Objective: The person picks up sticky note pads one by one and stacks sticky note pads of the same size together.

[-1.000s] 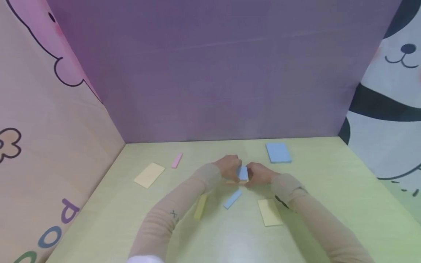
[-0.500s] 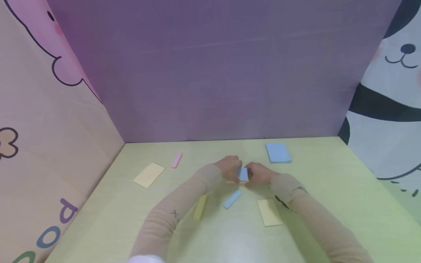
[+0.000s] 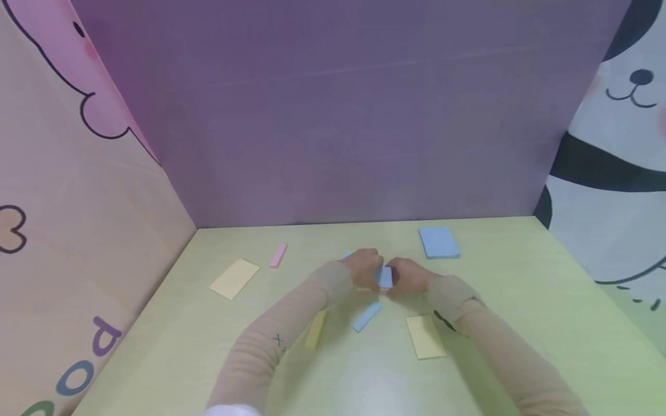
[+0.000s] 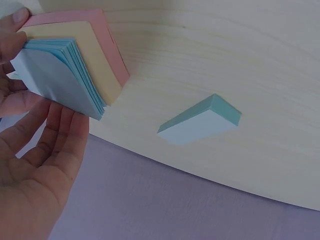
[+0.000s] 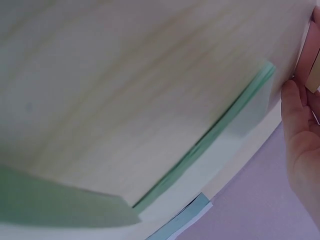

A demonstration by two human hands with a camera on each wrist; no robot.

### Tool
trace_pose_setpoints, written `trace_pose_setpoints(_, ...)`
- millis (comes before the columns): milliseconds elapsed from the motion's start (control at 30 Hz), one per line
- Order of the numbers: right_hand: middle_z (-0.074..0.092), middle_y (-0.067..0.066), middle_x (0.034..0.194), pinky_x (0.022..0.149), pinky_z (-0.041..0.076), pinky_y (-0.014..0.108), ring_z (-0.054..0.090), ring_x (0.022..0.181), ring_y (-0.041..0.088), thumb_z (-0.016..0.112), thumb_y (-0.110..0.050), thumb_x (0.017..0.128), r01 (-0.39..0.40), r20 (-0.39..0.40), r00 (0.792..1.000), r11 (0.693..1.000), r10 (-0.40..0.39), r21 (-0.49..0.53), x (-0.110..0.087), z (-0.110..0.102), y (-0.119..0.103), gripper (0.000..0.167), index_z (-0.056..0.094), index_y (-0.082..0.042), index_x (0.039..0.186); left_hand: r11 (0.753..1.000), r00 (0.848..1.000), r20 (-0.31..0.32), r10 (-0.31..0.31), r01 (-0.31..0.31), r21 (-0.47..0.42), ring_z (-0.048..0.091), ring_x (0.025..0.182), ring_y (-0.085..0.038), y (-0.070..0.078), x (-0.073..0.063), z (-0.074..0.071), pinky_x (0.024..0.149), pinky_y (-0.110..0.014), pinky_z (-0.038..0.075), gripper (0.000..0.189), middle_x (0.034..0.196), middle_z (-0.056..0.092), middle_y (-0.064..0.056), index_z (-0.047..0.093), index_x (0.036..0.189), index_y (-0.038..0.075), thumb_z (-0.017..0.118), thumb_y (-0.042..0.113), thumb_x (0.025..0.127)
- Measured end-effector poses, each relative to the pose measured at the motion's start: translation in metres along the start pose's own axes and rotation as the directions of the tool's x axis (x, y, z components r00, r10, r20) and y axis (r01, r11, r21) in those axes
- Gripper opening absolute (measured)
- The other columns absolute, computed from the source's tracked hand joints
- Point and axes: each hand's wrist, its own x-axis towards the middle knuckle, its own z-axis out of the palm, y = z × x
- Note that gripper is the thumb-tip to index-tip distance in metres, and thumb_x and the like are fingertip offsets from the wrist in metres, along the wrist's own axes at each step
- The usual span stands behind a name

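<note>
Both hands meet around a small stack of sticky note pads past the middle of the table. A blue sticky note pad [image 3: 385, 277] lies uppermost. The left wrist view shows this blue pad [image 4: 57, 75] over a yellow pad [image 4: 95, 60] and a pink pad [image 4: 114, 55], its sheets slightly fanned at one corner. My left hand [image 3: 365, 268] holds the stack's left side, thumb at the near edge and fingers on the far edge. My right hand [image 3: 411, 275] grips the right side. Between the hands, part of the stack is hidden.
Around the hands lie a blue square pad [image 3: 439, 242], a pink strip [image 3: 278, 255], a cream rectangle [image 3: 235, 279], a yellow strip [image 3: 315, 329], a blue strip [image 3: 367, 316] and a pale yellow rectangle [image 3: 425, 337]. A purple wall [image 3: 333, 115] closes the back.
Both hands stay around the stack with very little movement. A bit of blue behind the left wrist has come into sight. The head view has shifted slightly.
</note>
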Motion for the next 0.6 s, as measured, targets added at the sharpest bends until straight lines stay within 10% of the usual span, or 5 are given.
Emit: trace_pose_setpoints(600, 0.064, 0.008, 0.093, 0.081, 0.049, 0.037, 0.058, 0.087, 0.021, 0.079, -0.012, 0.063, 0.009, 0.005, 1.000, 1.000, -0.009, 0.011, 0.0000, 0.0000, 0.0005, 0.046, 0.060, 0.003, 0.102, 1.000, 1.000, -0.011, -0.007, 0.007, -0.003, 0.052, 0.076, -0.011, 0.0026, -0.0030, 0.0004, 0.065, -0.019, 0.044, 0.043, 0.088, 0.057, 0.000, 0.064, 0.102, 0.010, 0.078, 0.031, 0.067)
